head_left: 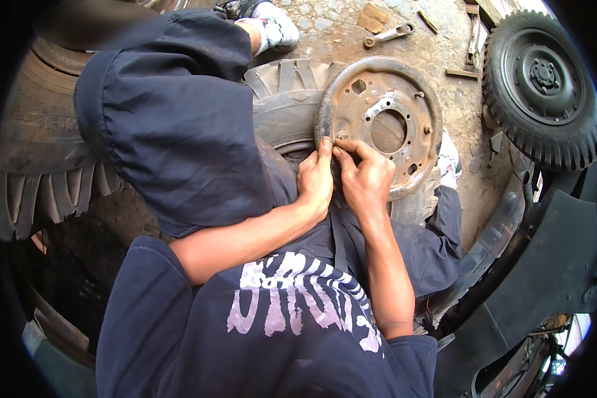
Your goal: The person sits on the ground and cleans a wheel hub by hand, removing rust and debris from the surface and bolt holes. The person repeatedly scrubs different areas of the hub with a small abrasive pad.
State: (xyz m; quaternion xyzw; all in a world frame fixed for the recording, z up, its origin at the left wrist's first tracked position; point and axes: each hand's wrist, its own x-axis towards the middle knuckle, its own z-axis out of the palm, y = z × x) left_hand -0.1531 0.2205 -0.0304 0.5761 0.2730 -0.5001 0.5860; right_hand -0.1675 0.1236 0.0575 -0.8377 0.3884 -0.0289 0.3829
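Observation:
A round, rusty brake backing plate (401,174), with a large centre hole and several smaller holes, rests tilted across a tyre (285,99) between my legs. At its near left edge my left hand (316,178) is closed, the thumb up against the rim and the fingers curled out of sight. Right beside it, my right hand (367,178) is closed in a pinch over the plate's near face. Its thumb and forefinger come close to the left thumb. Whatever small part lies between the fingertips is hidden.
A wheel with a black rim (540,76) leans at the far right. Another large tyre (43,136) stands at the left. On the dirt floor lie a short metal connecting rod (389,35) and a brown scrap (373,18). Dark vehicle panels (537,259) fill the right side.

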